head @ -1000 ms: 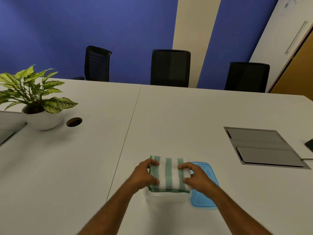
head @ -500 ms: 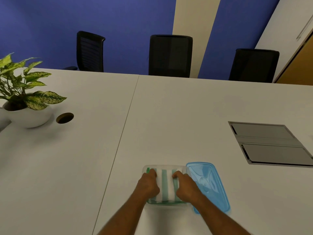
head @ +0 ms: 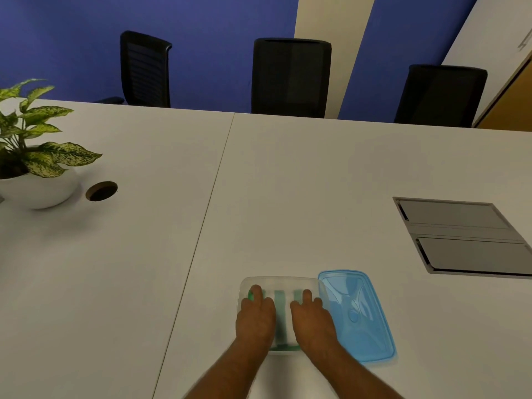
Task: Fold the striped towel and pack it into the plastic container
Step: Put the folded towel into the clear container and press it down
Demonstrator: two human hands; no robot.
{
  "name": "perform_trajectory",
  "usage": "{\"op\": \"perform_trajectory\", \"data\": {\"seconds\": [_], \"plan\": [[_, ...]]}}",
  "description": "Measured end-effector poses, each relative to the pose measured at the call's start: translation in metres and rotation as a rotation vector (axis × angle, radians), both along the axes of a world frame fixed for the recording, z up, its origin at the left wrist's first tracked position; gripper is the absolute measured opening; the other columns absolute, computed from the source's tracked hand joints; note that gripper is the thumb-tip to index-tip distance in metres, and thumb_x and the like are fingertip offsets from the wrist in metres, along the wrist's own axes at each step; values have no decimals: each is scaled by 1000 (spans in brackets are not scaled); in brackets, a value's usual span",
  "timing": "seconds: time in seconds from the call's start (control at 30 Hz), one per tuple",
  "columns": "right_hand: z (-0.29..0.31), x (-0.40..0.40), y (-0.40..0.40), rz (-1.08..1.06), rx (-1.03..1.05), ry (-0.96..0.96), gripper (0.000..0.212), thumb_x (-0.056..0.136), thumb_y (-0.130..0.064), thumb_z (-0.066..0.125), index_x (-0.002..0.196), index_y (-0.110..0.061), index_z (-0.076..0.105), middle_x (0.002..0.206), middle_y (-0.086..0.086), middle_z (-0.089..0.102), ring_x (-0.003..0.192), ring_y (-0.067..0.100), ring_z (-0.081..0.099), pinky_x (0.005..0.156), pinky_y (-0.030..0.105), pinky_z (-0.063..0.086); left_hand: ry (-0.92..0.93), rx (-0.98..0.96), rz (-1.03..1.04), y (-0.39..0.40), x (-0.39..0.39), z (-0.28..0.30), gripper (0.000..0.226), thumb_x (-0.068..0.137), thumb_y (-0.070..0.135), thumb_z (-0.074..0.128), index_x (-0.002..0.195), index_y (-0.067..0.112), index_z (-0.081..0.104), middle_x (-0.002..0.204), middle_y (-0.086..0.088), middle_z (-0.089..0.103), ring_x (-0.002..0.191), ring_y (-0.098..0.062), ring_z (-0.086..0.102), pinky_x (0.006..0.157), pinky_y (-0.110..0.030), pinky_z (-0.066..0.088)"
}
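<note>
- The folded towel with green and white stripes lies inside the clear plastic box, near the front edge of the white tabletop.
- The left hand lies flat on the left part of the towel. Its fingers are stretched out and press down. It holds nothing.
- The right hand lies flat on the right part of the towel. Its fingers are stretched out too and press down.
- A stripe of towel shows between the two hands.
- The blue lid lies flat on the tabletop, just to the right of the box and touching its side.
- A plant in a white pot stands far to the left.
- A round hole in the tabletop is just right of the pot.
- A grey flap panel is set in the tabletop on the right.
- Three black chairs stand at the far side, in front of a blue wall.
</note>
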State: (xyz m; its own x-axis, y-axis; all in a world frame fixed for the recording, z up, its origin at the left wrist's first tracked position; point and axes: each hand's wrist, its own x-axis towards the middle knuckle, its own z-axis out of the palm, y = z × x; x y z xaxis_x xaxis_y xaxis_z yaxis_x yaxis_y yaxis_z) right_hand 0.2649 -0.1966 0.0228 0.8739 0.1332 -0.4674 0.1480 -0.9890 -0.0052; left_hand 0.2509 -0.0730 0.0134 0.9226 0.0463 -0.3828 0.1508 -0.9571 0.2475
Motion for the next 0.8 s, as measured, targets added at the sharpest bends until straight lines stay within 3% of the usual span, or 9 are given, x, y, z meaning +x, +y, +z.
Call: {"op": "perform_trajectory", "data": {"seconds": [0.1, 0.2, 0.37, 0.47, 0.57, 0.67, 0.8], "plan": [[1, -1, -1, 0, 18, 49, 62, 92, -10, 58, 148, -15, 32, 155, 18, 28, 130, 31, 45, 100, 37, 45, -21, -9, 7, 2, -3, -2, 49, 95, 26, 60, 138, 13, 43, 155, -11, 29, 121, -25, 50, 102, -36, 49], [2, 0, -4, 9, 13, 42, 67, 88, -7, 61, 147, -15, 31, 150, 18, 33, 123, 31, 50, 94, 37, 48, -24, 63, -77, 1, -4, -2, 58, 93, 29, 66, 142, 13, 41, 160, -12, 19, 128, -27, 46, 103, -36, 46], [13, 0, -8, -8, 73, -1, 68, 85, -13, 63, 146, -15, 32, 138, 12, 48, 113, 28, 60, 86, 35, 51, -20, 137, -161, -3, 0, 10, 55, 92, 24, 66, 140, 11, 43, 157, -12, 21, 126, -28, 46, 100, -36, 48], [32, -2, -18, -96, 238, -151, 51, 86, -15, 57, 135, -22, 45, 125, 2, 58, 104, 26, 63, 80, 33, 50, -31, 157, -234, -10, 7, 24, 49, 92, 14, 63, 137, 9, 44, 147, -14, 34, 120, -29, 50, 95, -36, 49], [42, -2, -46, -343, 494, -416, 28, 90, -19, 53, 116, -27, 62, 110, -5, 69, 94, 20, 67, 78, 32, 51, -107, 125, -316, -24, 14, 39, 47, 87, 6, 64, 130, 11, 46, 134, -12, 44, 114, -29, 51, 86, -38, 49], [36, 1, -92, -600, 636, -582, 13, 87, -17, 61, 96, -21, 69, 93, 0, 74, 83, 22, 69, 77, 34, 54, -202, -229, -262, -46, 16, 39, 45, 87, 20, 64, 130, 18, 50, 128, -5, 52, 116, -25, 49, 91, -38, 48], [-4, -4, -156, -831, 538, -443, 15, 84, -20, 67, 98, -15, 69, 97, 8, 74, 89, 30, 68, 81, 38, 54, -135, -896, 84, -96, 2, 42, 63, 84, 35, 72, 139, 24, 45, 133, 9, 51, 126, -12, 48, 107, -29, 40]]}}
